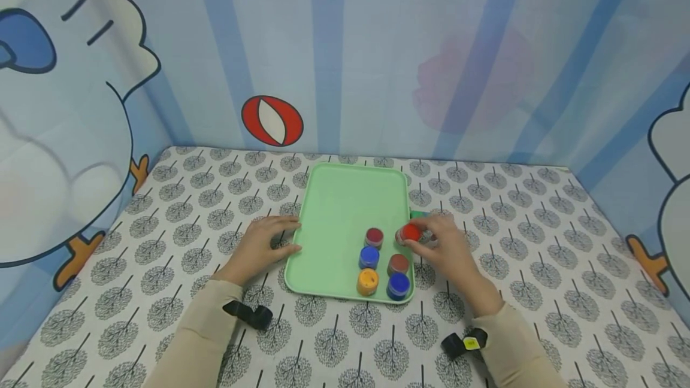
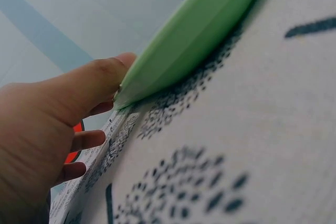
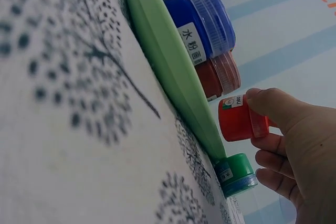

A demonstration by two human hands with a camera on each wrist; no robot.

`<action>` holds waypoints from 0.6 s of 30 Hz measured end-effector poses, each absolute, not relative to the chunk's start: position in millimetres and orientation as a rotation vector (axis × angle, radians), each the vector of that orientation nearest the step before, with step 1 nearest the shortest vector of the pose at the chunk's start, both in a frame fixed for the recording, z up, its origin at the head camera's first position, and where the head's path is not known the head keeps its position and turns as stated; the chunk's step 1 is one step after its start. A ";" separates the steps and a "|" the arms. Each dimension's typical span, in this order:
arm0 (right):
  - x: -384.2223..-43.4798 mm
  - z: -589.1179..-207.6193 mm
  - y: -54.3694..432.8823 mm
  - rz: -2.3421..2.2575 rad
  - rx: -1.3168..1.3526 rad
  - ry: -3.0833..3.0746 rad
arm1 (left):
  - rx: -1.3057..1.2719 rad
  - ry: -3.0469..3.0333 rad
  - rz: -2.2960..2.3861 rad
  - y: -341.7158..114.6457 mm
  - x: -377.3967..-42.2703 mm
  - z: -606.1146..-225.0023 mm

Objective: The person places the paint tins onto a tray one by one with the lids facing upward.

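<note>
My right hand (image 1: 444, 247) pinches a small red paint jar (image 3: 239, 119) between thumb and fingers. In the head view, the jar is over the right side of the green tray (image 1: 345, 196). Standing in the tray are a dark red jar (image 1: 374, 238), a blue jar (image 1: 369, 257), a brown jar (image 1: 398, 264), an orange-yellow jar (image 1: 368, 282) and a second blue jar (image 1: 398, 286). My left hand (image 1: 264, 247) touches the tray's left edge, its fingers fairly straight. The left wrist view shows that thumb (image 2: 89, 87) against the rim.
A green jar (image 3: 236, 174) stands on the cloth just outside the tray's right edge, partly behind my right hand in the head view. The tablecloth (image 1: 517, 256) has a tree print. A cartoon-printed curtain (image 1: 372, 76) rises behind the table.
</note>
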State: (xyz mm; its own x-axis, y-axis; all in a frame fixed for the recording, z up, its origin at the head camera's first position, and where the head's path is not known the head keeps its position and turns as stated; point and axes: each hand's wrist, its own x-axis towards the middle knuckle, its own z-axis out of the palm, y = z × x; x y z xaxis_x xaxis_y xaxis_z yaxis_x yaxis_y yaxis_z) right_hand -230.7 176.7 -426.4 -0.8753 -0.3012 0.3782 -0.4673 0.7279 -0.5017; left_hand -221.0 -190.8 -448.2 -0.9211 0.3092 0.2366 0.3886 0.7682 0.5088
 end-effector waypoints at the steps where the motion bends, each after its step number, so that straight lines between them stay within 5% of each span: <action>1: -230.3 -426.6 176.0 0.879 0.610 -2.668 | -0.558 -2.823 -0.857 -190.9 -221.0 -448.4; 18: -228.4 -426.0 171.5 0.777 0.682 -2.718 | -0.565 -2.811 -0.847 -190.0 -220.9 -447.2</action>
